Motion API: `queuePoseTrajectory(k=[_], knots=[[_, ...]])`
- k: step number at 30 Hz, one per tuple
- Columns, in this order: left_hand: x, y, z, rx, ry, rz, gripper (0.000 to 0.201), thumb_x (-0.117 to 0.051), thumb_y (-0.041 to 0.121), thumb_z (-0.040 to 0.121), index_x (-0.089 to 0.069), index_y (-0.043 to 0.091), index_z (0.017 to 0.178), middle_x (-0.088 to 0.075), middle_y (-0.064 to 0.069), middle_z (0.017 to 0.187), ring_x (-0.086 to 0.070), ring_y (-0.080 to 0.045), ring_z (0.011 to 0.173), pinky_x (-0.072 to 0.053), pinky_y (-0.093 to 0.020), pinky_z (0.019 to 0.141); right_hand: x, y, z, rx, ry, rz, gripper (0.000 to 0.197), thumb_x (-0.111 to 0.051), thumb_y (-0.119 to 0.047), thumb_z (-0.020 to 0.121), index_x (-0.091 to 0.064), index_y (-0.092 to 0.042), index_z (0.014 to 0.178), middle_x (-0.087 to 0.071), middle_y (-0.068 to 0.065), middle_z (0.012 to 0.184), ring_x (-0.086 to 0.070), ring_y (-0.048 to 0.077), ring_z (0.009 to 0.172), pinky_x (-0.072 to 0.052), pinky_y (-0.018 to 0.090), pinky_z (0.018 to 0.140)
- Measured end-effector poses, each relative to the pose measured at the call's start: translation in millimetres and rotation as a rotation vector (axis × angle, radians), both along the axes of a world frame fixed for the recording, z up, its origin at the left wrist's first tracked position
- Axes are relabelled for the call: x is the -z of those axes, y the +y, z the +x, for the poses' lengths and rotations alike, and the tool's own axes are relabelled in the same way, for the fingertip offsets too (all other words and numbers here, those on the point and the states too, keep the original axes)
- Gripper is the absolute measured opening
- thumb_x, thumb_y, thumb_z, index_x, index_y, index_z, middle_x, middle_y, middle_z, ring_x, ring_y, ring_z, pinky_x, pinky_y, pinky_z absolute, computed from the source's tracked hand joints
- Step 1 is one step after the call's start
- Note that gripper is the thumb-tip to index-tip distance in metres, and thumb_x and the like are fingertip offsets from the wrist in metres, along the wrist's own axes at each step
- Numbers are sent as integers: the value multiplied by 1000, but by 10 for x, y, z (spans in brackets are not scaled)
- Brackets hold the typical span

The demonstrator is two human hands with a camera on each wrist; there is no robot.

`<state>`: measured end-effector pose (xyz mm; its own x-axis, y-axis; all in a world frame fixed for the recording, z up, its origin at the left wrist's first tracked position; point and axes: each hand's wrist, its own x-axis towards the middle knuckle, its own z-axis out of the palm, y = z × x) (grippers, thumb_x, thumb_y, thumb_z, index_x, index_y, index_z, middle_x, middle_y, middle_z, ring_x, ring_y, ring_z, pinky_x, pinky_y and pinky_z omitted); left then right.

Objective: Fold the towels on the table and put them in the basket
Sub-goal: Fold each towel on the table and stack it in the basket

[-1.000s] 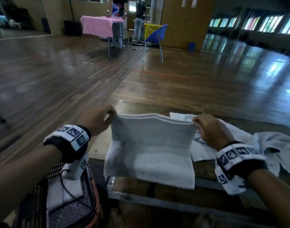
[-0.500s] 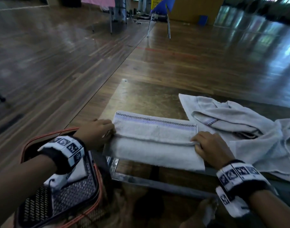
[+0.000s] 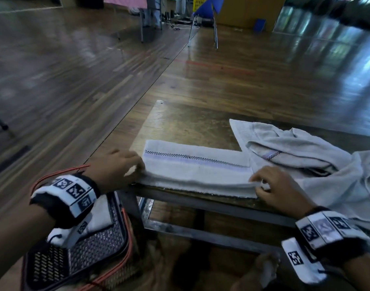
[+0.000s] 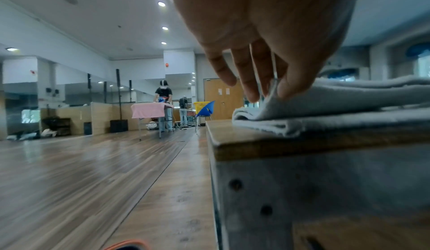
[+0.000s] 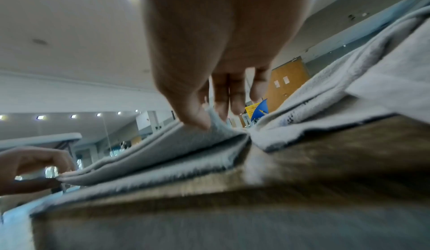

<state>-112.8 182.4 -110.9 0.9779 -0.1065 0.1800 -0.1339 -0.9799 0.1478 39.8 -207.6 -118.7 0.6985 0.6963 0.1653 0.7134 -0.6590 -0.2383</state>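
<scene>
A white towel (image 3: pixel 197 169) with a checked stripe lies folded into a long band along the near edge of the wooden table (image 3: pixel 186 124). My left hand (image 3: pixel 116 169) pinches the upper layer at the towel's left end (image 4: pixel 272 95). My right hand (image 3: pixel 272 185) pinches the upper layer at the right end (image 5: pixel 209 121). The black mesh basket (image 3: pixel 91 246) with an orange rim stands on the floor below my left wrist, with a folded white towel (image 3: pixel 98 215) partly seen inside it.
A heap of unfolded grey-white towels (image 3: pixel 318 164) covers the right side of the table, touching the folded towel's right end. Far back stand a blue chair (image 3: pixel 205 11), a pink-covered table (image 4: pixel 151 110) and people beside it. Bare wooden floor (image 3: pixel 64 80) lies to the left.
A second ago both hands held the towel up, hanging in the air. They have laid it down and folded it over on the table's near edge into a narrow band.
</scene>
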Motion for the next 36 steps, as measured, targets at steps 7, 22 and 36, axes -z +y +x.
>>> queuePoseTrajectory(k=[7, 22, 36], knots=[[16, -47, -81, -47, -67, -78, 16, -70, 15, 77, -69, 19, 92, -68, 4, 94, -65, -22, 82, -43, -31, 81, 48, -69, -67, 17, -84, 92, 20, -72, -6, 73, -68, -19, 88, -67, -2, 86, -63, 22, 83, -50, 44, 69], [290, -17, -225, 98, -70, -170, 19, -74, 3, 73, -65, 8, 89, -66, -4, 90, -64, -22, 75, -52, -27, 65, 292, -157, -404, -50, -36, -175, 56, -70, -41, 75, -54, -21, 125, -55, -2, 122, -53, 15, 111, -45, 30, 92], [-489, 8, -260, 49, 112, -965, 7, -68, 24, 77, -66, 24, 83, -71, 9, 79, -63, 1, 66, -49, -12, 58, -335, -410, -409, 71, 746, 899, 25, -60, -10, 78, -71, -26, 93, -73, -2, 88, -67, 8, 83, -55, 17, 69]])
